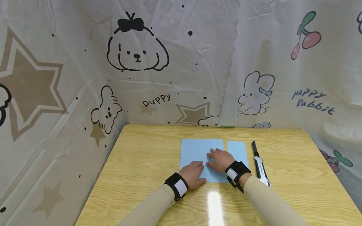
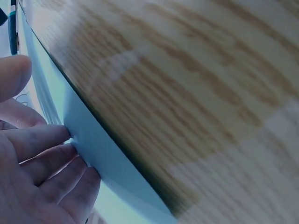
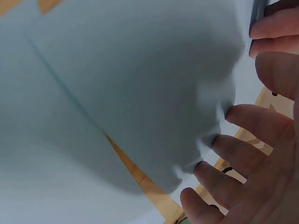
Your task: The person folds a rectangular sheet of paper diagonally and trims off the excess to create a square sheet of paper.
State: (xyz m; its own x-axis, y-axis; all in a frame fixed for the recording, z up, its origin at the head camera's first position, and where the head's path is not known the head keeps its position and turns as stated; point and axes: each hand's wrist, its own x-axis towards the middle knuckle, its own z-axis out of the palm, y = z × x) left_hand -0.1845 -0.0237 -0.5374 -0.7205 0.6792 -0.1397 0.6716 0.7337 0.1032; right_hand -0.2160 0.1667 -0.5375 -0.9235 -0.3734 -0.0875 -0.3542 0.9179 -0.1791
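Observation:
On the wooden table lies a wide light blue paper sheet (image 1: 195, 149), with a narrower light blue paper strip (image 1: 237, 149) beside its right edge. My left hand (image 1: 193, 175) rests on the wide sheet's lower part, near its front edge. Its fingers (image 2: 42, 140) touch the paper in the left wrist view. Further right, my right hand (image 1: 220, 160) presses its fingertips on the same sheet, fingers spread. In the right wrist view a thin wedge of table shows between the wide sheet (image 3: 140, 93) and the strip (image 3: 46, 154). My right wrist partly covers the strip.
A white and black utility knife (image 1: 260, 169) lies right of the strip, beside my right forearm. A patterned curtain (image 1: 181, 72) stands along the table's back edge and left side. Bare wooden tabletop (image 1: 141, 157) extends left of the paper.

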